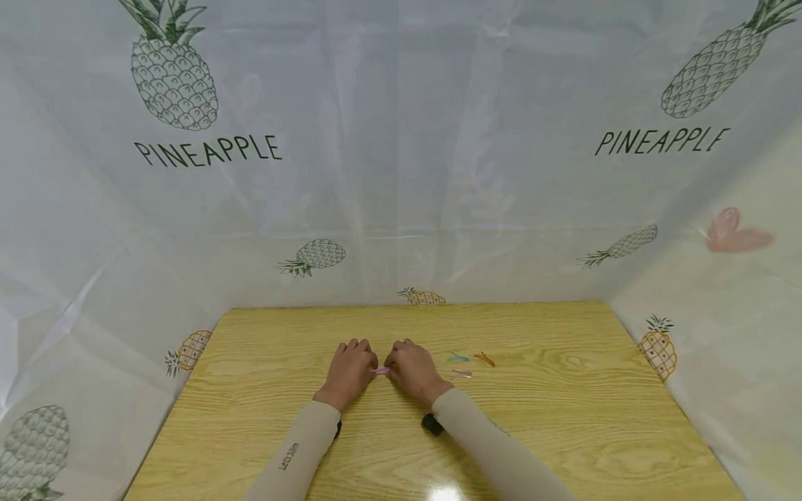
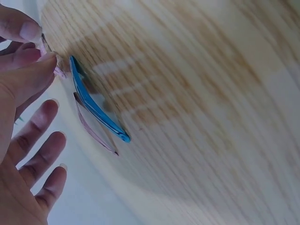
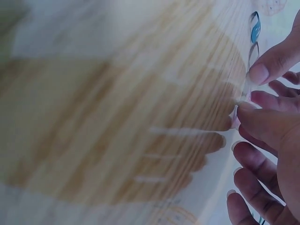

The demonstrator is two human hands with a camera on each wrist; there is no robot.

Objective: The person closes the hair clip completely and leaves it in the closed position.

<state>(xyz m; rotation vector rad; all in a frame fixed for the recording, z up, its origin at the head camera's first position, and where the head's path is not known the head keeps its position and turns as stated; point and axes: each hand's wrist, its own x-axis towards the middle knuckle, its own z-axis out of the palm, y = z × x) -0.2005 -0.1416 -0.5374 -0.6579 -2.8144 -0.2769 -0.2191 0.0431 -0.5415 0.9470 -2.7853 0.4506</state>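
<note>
A small purple-pink hair clip [image 1: 381, 371] is held just above the table between both hands. My left hand [image 1: 349, 373] pinches its left end between thumb and fingertips. At the other end, my right hand [image 1: 414, 369] pinches it in the same way. Fingertips cover much of the clip, so I cannot tell whether it is snapped. In the left wrist view, the remaining fingers of the nearer hand spread loosely. Right of my right hand lie a blue clip [image 1: 458, 358], an orange clip [image 1: 484, 359] and a pale pink clip [image 1: 461, 374].
The wood-grain table [image 1: 564, 396] stretches out on both sides of the arms. A white sheet [image 1: 401, 174] printed with pineapples hangs along its back and sides. Dark wrist bands [image 1: 432, 424] sit under the pale sleeves. Light reflects near the front edge.
</note>
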